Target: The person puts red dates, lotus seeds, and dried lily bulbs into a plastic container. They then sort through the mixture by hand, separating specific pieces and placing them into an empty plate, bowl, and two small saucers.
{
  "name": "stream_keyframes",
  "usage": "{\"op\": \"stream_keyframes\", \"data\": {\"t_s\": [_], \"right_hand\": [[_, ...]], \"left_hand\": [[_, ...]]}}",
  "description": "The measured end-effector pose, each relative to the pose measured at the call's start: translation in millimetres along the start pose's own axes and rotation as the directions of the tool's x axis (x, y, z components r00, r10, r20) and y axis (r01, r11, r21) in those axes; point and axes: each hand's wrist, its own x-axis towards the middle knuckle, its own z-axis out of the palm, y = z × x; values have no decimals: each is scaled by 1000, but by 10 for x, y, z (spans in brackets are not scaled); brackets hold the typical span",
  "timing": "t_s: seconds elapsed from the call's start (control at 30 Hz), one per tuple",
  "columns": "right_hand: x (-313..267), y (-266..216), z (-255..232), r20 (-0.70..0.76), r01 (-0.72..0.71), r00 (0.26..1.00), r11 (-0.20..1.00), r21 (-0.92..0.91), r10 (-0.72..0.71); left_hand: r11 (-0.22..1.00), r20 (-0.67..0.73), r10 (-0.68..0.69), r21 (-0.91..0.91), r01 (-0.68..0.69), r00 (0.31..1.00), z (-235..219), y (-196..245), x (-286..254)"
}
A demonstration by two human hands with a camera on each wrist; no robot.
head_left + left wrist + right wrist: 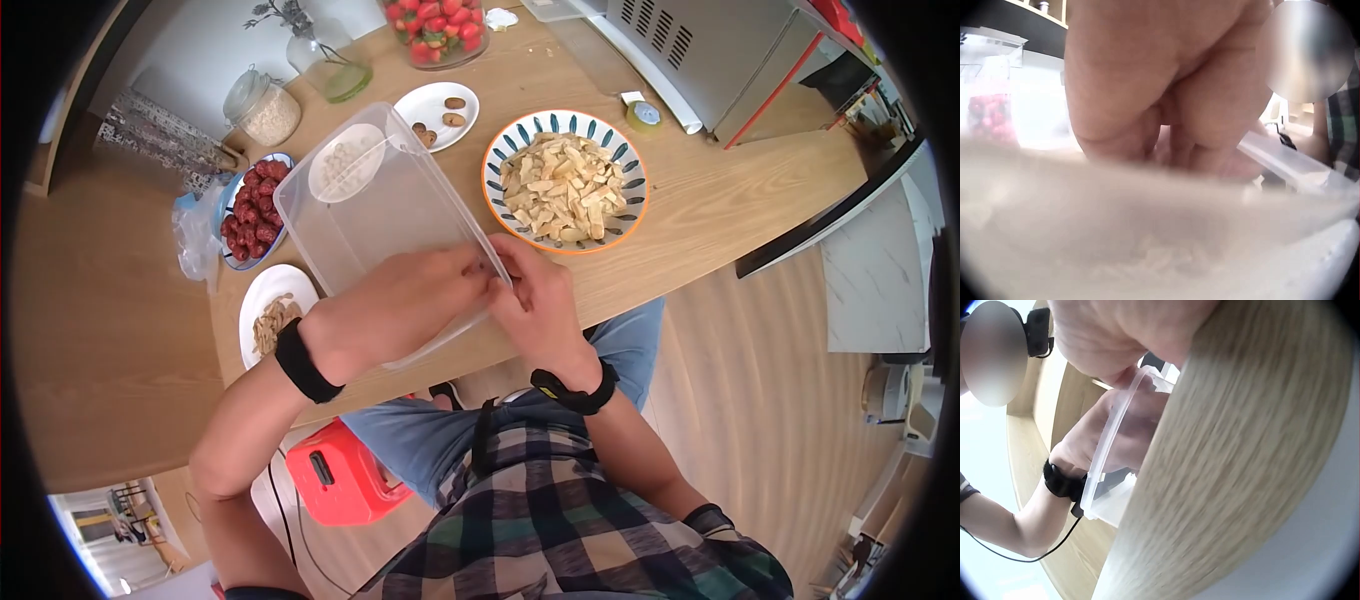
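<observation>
A clear plastic box (390, 210) lies across the table's front edge, its open top facing up. My left hand (410, 300) reaches over the near part of the box, fingers bent down at the inner face of its right wall. In the right wrist view the left hand (1125, 434) shows through that wall. I cannot tell whether its fingertips pinch anything. Opposite it, my right hand (540, 305) grips the right rim of the box, fingers and thumb close to the left fingertips. In the left wrist view the left hand (1166, 81) fills the upper middle, its fingertips hidden.
An orange-rimmed bowl (640, 190) of pale dried slices stands right of the box. Left are a plate of red dates (255, 215) and a white plate (253, 300) of brown strips. Behind stand a plate of nuts (465, 97), jars and a vase (330, 70). An appliance (740, 60) is back right.
</observation>
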Motion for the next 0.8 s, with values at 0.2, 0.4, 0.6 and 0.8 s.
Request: {"op": "stream_keyframes", "data": {"t_s": [0.2, 0.4, 0.6, 0.8], "right_hand": [[-11, 41, 22, -25, -21, 999, 999, 50, 22], [-13, 112, 40, -54, 2, 999, 999, 32, 0], [-18, 160, 42, -42, -8, 999, 999, 38, 10], [-29, 156, 51, -51, 7, 999, 1000, -8, -7]], "left_hand": [[998, -15, 48, 45, -47, 999, 1, 19, -36], [993, 100, -118, -4, 119, 988, -200, -15, -184], [911, -53, -355, -242, 333, 933, -823, 160, -292], [748, -33, -421, -578, 326, 907, -1098, 269, 232]]}}
